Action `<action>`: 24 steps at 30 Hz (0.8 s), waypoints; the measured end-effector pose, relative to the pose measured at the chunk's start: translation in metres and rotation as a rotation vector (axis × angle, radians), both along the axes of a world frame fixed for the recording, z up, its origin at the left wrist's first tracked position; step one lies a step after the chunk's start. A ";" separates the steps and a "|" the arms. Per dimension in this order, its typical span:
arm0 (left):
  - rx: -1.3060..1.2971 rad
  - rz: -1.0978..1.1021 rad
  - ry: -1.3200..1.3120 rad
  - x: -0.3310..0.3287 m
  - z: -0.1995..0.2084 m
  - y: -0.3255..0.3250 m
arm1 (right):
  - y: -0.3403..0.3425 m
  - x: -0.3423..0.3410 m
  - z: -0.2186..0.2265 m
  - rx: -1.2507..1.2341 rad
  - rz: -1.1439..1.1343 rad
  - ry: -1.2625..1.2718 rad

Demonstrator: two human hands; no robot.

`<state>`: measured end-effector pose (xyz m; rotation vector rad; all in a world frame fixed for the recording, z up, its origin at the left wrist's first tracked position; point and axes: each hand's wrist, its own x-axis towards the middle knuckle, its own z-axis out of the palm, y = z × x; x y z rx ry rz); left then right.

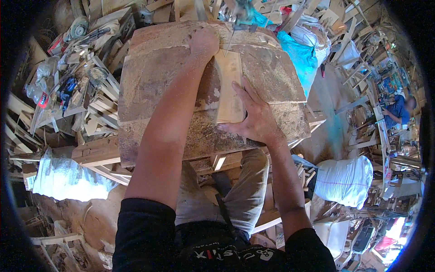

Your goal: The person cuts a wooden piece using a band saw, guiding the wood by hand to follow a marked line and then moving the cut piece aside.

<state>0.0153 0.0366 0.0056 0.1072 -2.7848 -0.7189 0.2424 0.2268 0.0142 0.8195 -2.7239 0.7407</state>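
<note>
A pale wooden board (229, 86) with a curved left edge lies flat on the dusty brown worktable (158, 77). My right hand (258, 118) grips its near end, thumb at the bottom edge and fingers along the right side. Beside the board's far left corner, my left hand (204, 43) rests on the tabletop with its fingers curled; whatever they hold, if anything, is hidden. A thin saw blade (230, 41) stands at the board's far end, close to the left hand. Behind it is a blurred part of the machine (240, 13).
Heaped wood scraps (102, 104) crowd the left side, with a plastic bottle (41, 93) among them. A turquoise sheet (301, 59) hangs at the table's far right. A white sack (344, 181) stands at right. Farther off sits another person (398, 111) in blue.
</note>
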 end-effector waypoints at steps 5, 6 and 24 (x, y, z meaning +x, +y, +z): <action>0.039 0.026 0.007 -0.005 -0.003 -0.005 | -0.002 -0.003 -0.001 0.017 0.001 0.010; 0.025 0.020 0.012 -0.004 -0.002 -0.003 | -0.001 -0.003 0.000 0.028 -0.010 -0.002; -0.013 0.034 0.081 -0.023 -0.016 -0.004 | -0.004 -0.006 0.003 0.038 -0.036 -0.059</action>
